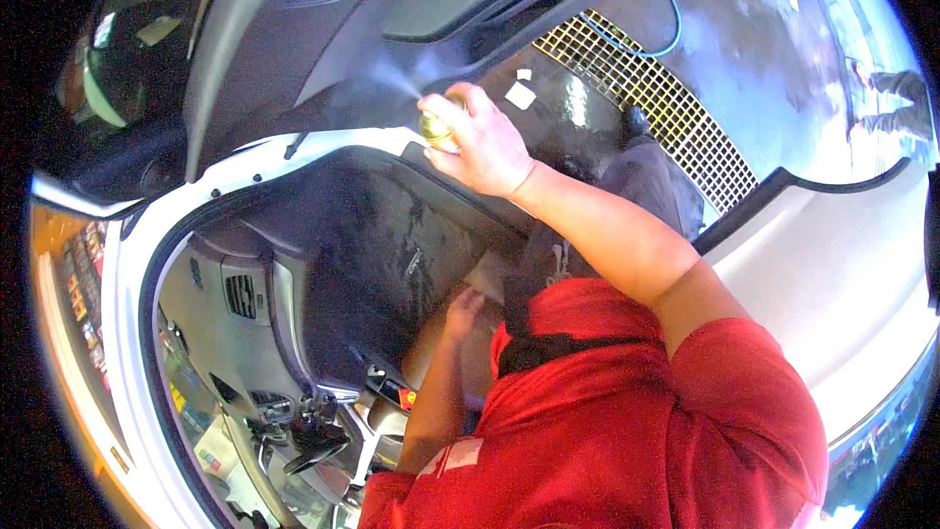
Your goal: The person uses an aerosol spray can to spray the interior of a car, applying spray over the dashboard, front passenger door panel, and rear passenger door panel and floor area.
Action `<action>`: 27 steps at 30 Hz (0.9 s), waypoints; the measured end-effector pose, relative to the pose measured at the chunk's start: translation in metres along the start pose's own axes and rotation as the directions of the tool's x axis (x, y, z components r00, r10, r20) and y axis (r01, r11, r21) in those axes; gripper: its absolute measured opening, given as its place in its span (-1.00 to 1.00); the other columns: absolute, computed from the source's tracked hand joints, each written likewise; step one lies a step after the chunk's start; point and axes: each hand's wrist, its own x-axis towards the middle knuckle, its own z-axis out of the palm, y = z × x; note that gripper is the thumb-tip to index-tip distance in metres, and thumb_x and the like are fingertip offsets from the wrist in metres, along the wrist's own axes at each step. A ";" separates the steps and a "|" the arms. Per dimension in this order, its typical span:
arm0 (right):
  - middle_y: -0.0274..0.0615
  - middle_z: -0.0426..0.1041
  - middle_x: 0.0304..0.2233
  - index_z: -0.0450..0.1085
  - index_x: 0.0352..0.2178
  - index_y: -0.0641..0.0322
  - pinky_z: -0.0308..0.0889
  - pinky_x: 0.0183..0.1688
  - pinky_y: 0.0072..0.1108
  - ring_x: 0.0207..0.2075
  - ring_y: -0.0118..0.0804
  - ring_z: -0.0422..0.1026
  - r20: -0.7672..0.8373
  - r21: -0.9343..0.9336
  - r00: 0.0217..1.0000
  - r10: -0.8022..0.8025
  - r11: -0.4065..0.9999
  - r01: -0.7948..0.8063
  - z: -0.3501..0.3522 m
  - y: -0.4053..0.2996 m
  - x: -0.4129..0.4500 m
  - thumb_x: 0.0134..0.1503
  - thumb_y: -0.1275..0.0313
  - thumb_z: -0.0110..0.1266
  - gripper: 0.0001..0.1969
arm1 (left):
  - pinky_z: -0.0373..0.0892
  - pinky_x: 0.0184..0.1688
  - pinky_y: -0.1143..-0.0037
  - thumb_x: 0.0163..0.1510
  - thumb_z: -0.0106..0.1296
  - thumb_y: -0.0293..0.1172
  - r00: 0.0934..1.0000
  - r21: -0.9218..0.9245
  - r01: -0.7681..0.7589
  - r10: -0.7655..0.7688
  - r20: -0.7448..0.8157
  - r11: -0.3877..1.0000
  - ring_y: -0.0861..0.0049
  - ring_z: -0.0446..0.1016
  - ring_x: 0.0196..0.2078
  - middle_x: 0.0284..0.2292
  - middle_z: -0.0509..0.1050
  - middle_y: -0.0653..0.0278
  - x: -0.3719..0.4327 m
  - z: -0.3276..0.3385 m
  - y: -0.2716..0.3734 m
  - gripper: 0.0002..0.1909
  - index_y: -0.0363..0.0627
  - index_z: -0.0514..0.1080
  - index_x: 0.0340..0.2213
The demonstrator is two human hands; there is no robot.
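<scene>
My right hand (481, 143) is wrapped around an aerosol spray can (435, 128), with a finger at its top. A fine white mist leaves the can towards the lower inner panel of an open car door (338, 88). Lower in the view, my left hand (464, 312) is inside the car's doorway, over the front of a brown seat (429, 349). Its fingers are beside a pale flat piece (487, 277); whether they grip it cannot be told. Beyond that hand lies a dark floor mat (418, 257) in the footwell.
The white door sill (367, 138) runs between door and footwell. On the wet floor are a yellow grating (661, 103), a blue hose (677, 22) and white scraps (521, 95). A dashboard vent (240, 297) is at left. Another person's legs (892, 106) show at far right.
</scene>
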 end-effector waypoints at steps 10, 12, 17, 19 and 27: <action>0.13 0.30 -0.09 0.28 0.06 -0.08 0.42 -0.05 -0.28 -0.13 0.12 0.44 0.168 -0.058 0.952 -0.257 0.961 0.269 0.005 -0.033 -0.010 -0.09 0.31 0.29 -0.37 | 0.40 -0.18 0.53 0.21 0.08 -0.23 0.955 0.326 -0.290 0.293 0.041 0.900 0.59 0.45 -0.19 -0.15 0.52 0.29 0.039 -0.016 -0.038 -0.46 -0.18 0.30 0.16; 0.13 0.31 -0.08 0.28 0.07 -0.09 0.43 -0.05 -0.28 -0.13 0.14 0.44 0.226 -0.055 0.965 -0.130 0.988 0.146 0.002 -0.024 -0.023 -0.09 0.32 0.29 -0.37 | 0.40 -0.24 0.51 0.21 0.07 -0.21 0.966 0.310 -0.260 0.246 0.084 0.915 0.60 0.44 -0.23 -0.18 0.52 0.29 0.038 -0.010 -0.025 -0.46 -0.18 0.31 0.16; 0.03 0.38 -0.12 0.28 -0.04 0.17 0.31 0.03 -0.27 -0.06 0.12 0.35 -0.333 -0.190 0.943 -0.025 0.981 -0.041 -0.104 -0.006 -0.005 -0.14 0.48 0.30 -0.42 | 0.35 -0.36 0.53 0.21 0.06 -0.17 0.971 0.112 -0.237 0.231 0.058 0.965 0.63 0.43 -0.29 -0.21 0.51 0.33 0.043 -0.026 -0.045 -0.48 -0.08 0.32 0.14; 0.10 0.35 -0.10 0.27 0.01 0.09 0.35 -0.01 -0.24 -0.05 0.16 0.36 -0.418 -0.214 0.908 0.027 0.969 -0.127 -0.133 -0.003 -0.006 -0.11 0.42 0.31 -0.39 | 0.35 -0.36 0.54 0.21 0.06 -0.19 0.970 0.303 -0.228 0.242 -0.008 0.925 0.61 0.44 -0.32 -0.29 0.52 0.35 0.056 -0.026 -0.062 -0.47 -0.17 0.31 0.13; 0.12 0.35 -0.19 0.26 -0.05 0.05 0.35 -0.07 -0.23 -0.14 0.15 0.38 -0.607 -0.169 0.778 0.161 0.931 -0.324 -0.199 0.053 -0.002 -0.07 0.41 0.28 -0.48 | 0.33 -0.49 0.50 0.19 0.10 -0.26 0.998 0.043 -0.056 0.054 0.034 0.998 0.58 0.34 -0.52 -0.53 0.37 0.39 0.026 0.003 0.016 -0.42 -0.17 0.26 0.19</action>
